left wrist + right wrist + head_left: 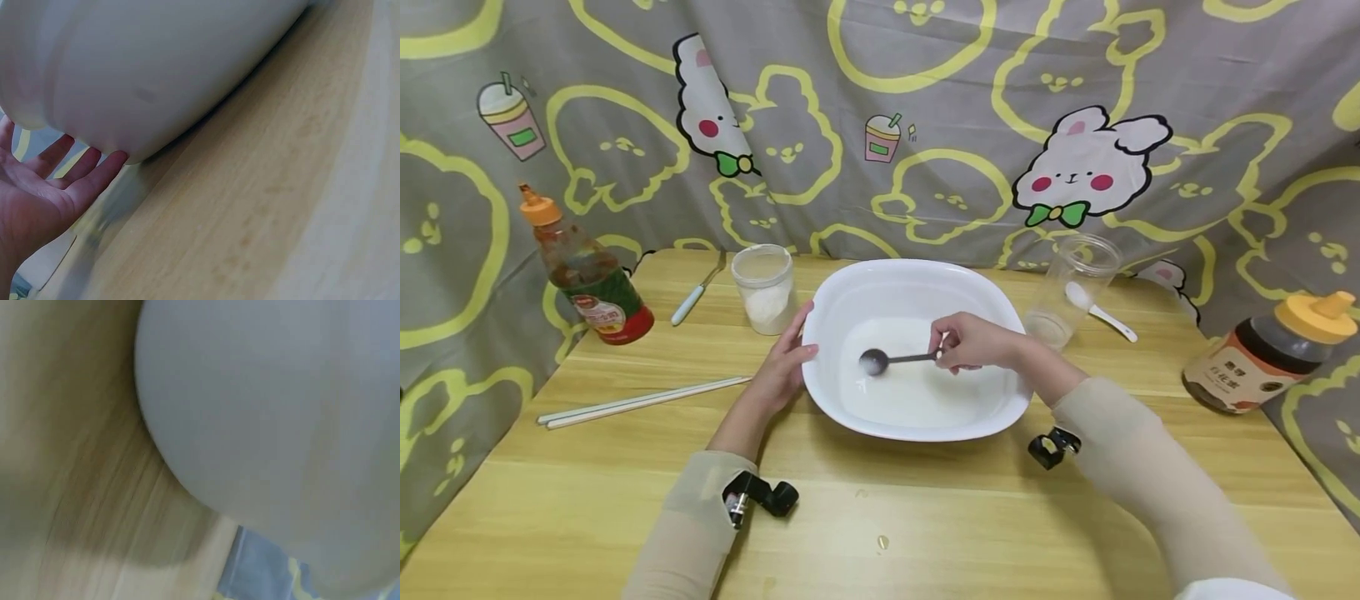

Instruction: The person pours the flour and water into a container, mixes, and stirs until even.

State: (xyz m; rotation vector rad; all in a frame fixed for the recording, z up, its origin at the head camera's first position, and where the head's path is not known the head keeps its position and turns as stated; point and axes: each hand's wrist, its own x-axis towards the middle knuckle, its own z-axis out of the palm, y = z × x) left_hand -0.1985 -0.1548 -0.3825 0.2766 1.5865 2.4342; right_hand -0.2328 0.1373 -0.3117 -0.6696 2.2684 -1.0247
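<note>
A white plastic basin [917,431] stands on the table with milky white contents [895,400] across its bottom. My left hand [781,367] grips the basin's left side, thumb at the rim and fingers along the outer wall. In the left wrist view the fingertips [115,159] of that hand touch the basin's outer side. Over the basin, my right hand [970,342] pinches the handle of a dark long-handled spoon [910,358]. The spoon's round bowl points left, with something whitish in it, low over the white contents. Only the basin's outer wall [262,425] and the table show in the right wrist view.
Behind the left hand stands a jar of white powder [769,304]; a blue-handled tool [691,302], chopsticks [640,402] and a red sauce bottle [598,292] lie or stand farther left. To the right are a clear jar [1060,304], a white spoon [1105,317] and a honey bottle [1247,358].
</note>
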